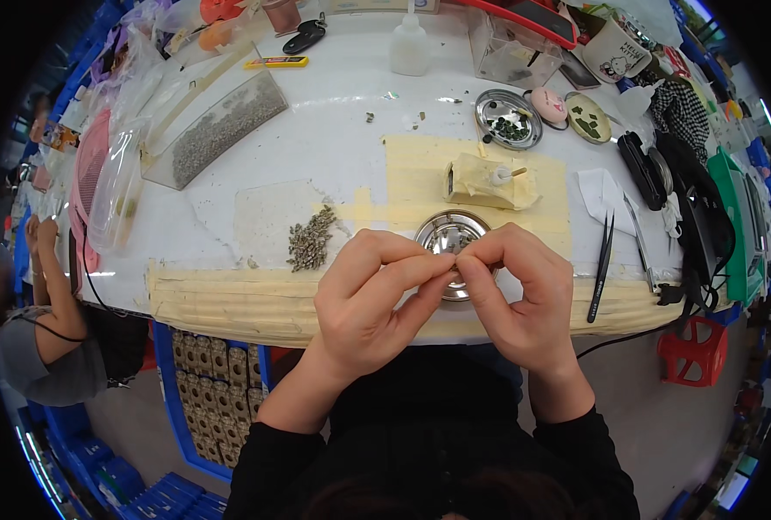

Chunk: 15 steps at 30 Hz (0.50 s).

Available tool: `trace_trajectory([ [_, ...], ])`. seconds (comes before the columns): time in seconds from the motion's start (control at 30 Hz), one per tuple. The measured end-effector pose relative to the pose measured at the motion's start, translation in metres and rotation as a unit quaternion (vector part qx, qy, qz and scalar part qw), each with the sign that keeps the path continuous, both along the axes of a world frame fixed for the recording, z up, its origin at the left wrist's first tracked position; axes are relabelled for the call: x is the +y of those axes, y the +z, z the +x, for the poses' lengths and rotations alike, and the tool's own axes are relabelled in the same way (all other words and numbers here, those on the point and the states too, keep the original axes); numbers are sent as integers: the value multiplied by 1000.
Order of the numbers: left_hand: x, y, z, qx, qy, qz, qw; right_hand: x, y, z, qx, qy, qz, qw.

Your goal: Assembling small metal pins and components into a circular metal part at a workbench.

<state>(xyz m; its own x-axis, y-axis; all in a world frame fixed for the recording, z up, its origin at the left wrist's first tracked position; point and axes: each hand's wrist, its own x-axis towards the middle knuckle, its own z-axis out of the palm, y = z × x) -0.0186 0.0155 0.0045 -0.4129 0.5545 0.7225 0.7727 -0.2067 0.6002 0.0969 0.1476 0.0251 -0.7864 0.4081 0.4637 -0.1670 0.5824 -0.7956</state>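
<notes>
My left hand (377, 299) and my right hand (521, 299) meet at the fingertips over a small round metal dish (451, 227) near the table's front edge. Both are closed in a pinch. Whatever lies between the fingertips is too small to make out. Tiny pieces rest in the dish, partly covered by my fingers. To the left of my left hand lies a loose pile of small grey-brown pieces (310, 239). Behind the dish stands a block wrapped in yellowish tape (492, 182), with a small white nozzle-like part on top.
Black tweezers (602, 269) lie to the right. Farther back are a dish of dark green pieces (514, 121), a white squeeze bottle (409, 45) and a clear box of grey granules (225, 130). A blue crate (214, 394) sits below the table; another person (52, 334) works at left.
</notes>
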Motion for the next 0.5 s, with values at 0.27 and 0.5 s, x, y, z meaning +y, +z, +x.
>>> trace_trajectory([
  [0.27, -5, 1, -2, -65, -27, 4, 998, -6, -6, 3, -19, 62, -252, 966],
  [0.5, -7, 0, -4, -63, -30, 31, 997, -13, -4, 2, -39, 128, -448, 884],
])
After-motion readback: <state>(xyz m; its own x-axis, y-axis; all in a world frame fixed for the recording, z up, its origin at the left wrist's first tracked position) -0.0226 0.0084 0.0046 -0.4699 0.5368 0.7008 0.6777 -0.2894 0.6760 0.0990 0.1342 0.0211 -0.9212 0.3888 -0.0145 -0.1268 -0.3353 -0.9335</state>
